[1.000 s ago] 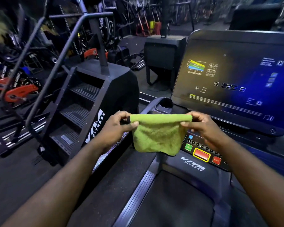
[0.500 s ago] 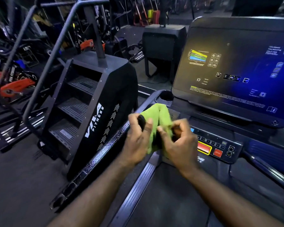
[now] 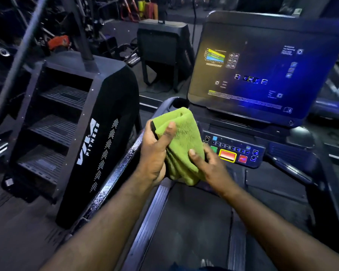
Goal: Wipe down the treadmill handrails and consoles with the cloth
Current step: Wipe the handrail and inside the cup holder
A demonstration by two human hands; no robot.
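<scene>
— What are our hands doing?
— Our left hand grips the bunched green cloth, thumb across it. Our right hand pinches its lower edge, at four o'clock.
— And around us?
— We hold the cloth before the button panel. The console screen glows at one o'clock, and a stair climber stands at nine.

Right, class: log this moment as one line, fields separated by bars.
left hand: grips green cloth | right hand: grips green cloth | green cloth: bunched between hands | console screen: lit, untouched
</scene>
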